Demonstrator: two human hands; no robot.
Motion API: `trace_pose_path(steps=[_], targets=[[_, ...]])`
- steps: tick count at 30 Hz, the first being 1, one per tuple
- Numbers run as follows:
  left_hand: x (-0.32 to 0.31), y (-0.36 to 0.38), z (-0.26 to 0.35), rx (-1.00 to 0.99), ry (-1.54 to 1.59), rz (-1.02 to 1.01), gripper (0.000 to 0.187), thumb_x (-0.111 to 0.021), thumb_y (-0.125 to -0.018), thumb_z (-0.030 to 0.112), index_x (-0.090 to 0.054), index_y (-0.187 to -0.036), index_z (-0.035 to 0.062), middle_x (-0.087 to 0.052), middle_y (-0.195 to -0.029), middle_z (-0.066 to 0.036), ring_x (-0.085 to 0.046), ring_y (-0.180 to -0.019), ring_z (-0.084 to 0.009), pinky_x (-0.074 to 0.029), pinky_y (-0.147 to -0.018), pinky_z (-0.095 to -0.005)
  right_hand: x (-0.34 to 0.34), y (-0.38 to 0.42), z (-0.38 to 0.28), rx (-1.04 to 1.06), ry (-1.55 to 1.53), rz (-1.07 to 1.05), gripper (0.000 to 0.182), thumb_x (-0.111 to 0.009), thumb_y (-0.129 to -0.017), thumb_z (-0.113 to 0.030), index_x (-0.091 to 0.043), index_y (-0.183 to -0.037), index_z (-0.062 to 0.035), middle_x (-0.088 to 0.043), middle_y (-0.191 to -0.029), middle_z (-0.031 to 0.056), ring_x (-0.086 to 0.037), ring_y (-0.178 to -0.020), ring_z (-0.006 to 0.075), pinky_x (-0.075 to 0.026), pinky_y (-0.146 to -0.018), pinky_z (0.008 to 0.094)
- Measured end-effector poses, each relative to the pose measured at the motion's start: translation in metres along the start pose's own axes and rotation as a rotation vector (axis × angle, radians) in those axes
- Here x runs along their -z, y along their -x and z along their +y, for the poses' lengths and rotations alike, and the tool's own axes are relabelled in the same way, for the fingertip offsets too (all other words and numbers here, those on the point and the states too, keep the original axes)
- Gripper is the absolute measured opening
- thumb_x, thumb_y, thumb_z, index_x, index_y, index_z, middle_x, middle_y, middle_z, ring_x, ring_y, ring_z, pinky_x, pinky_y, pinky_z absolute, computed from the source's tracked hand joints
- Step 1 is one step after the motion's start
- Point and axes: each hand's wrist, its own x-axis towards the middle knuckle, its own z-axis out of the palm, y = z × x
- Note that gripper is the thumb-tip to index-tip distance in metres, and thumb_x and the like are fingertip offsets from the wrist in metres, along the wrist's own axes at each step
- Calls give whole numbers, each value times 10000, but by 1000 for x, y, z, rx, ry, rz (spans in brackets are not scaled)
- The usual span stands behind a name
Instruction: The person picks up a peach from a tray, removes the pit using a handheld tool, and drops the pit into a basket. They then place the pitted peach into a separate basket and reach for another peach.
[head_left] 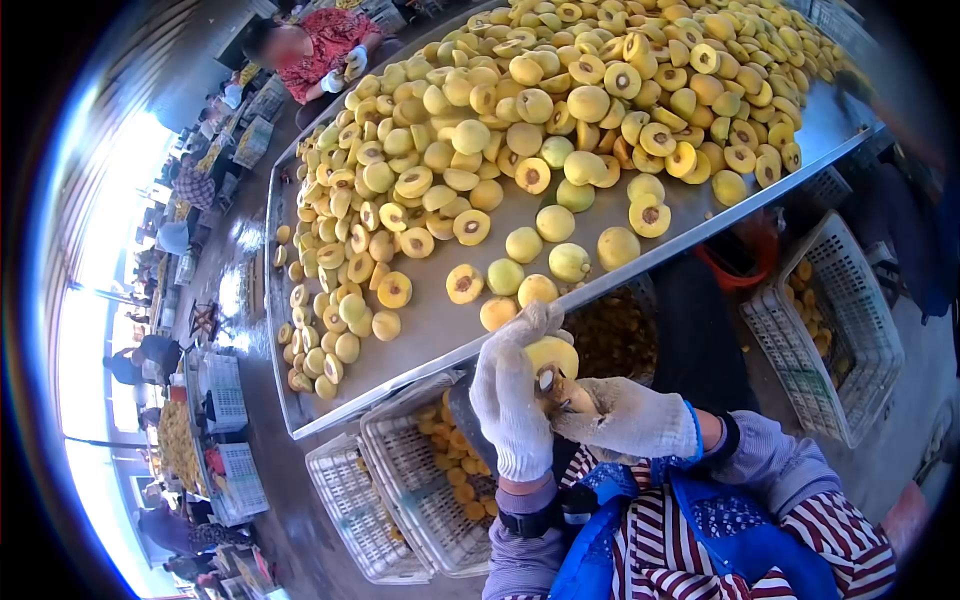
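Note:
A white knit glove covers my left hand (512,400), whose fingers wrap round a yellow peach half (552,356) just past the metal table's near edge. My right hand (625,415), in a dirtier glove, is closed against the fruit. Between the hands shows a small tool tip with brownish matter; the rest of the tool is hidden by the fingers. Many halved yellow peaches (470,137) lie heaped on the metal table (440,330), some with brown pit centres facing up. A few halves lie near the edge, just beyond my left hand.
White plastic crates (375,510) with peach pieces stand below the table at left, and another crate (870,330) at right. A red bucket (750,255) is under the edge. A person (315,50) works across the table; others are farther left.

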Motion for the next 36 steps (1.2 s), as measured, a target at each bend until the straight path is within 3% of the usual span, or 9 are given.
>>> trace_pose_path(steps=[4,8,11,17,23,26,32,35,36], targets=[[-5,-4,8,-161,-260,-36,311,-490,-998,153,-604,-1180,-73,-648,-1217,-212,-650,-1062,-267,-491,-949,-355,13,4,-5,-189,-175,-157,320,-563,-980,-383,-550,-846,-93,-545,-557,4,-504,-413,69,-370,-371,189],[-6,-13,19,-84,-425,-129,253,-530,-969,98,-620,-1154,-48,-672,-1181,-200,-675,-1020,-258,-512,-913,-344,14,6,0,-134,-220,-153,347,-556,-977,-397,-549,-860,-70,-528,-553,-1,-484,-401,70,-362,-366,198],[1,-18,10,-310,-506,-220,230,-573,-946,102,-637,-1110,-45,-694,-1133,-190,-691,-992,-248,-522,-884,-333,18,9,7,-112,-342,-226,350,-567,-973,-385,-544,-861,-55,-490,-533,-6,-449,-379,64,-337,-348,200],[0,-22,21,38,-591,-307,173,-640,-903,119,-677,-1020,-3,-724,-1045,-148,-713,-932,-251,-533,-842,-315,24,8,20,-205,-636,-356,336,-605,-958,-350,-548,-841,-40,-457,-525,-15,-390,-356,55,-297,-322,201],[-15,-27,24,-285,-828,-321,131,-663,-883,89,-686,-985,11,-729,-1017,-137,-714,-889,-250,-542,-806,-311,24,7,36,-176,-800,-377,342,-591,-966,-351,-560,-818,-44,-460,-503,-27,-397,-351,55,-319,-322,196],[-10,-31,22,-2,-625,-414,138,-668,-877,90,-677,-992,16,-725,-1029,-135,-716,-876,-250,-548,-781,-318,19,8,34,-132,-820,-357,334,-563,-985,-336,-537,-774,-78,-430,-469,-32,-395,-327,61,-304,-308,199],[-4,-30,-6,-507,-391,-418,249,-595,-951,193,-659,-1057,-23,-713,-1016,-193,-708,-894,-279,-552,-796,-349,19,9,43,-74,-1080,-599,333,-529,-1008,-303,-538,-770,-70,-452,-460,-27,-415,-326,73,-316,-308,206],[-21,-11,-4,-5,217,-318,384,-526,-997,306,-655,-1073,-48,-698,-1032,-222,-698,-900,-273,-553,-818,-359,15,9,43,-87,-1040,-552,337,-525,-1011,-301,-531,-771,-65,-444,-452,-27,-406,-318,76,-310,-297,213],[-22,-9,-1,42,180,-309,489,-476,-1015,387,-646,-1078,-66,-684,-1050,-228,-689,-894,-262,-556,-821,-370,13,9,42,-120,-1006,-509,336,-527,-1010,-305,-529,-775,-65,-441,-450,-27,-402,-313,79,-309,-293,217]])
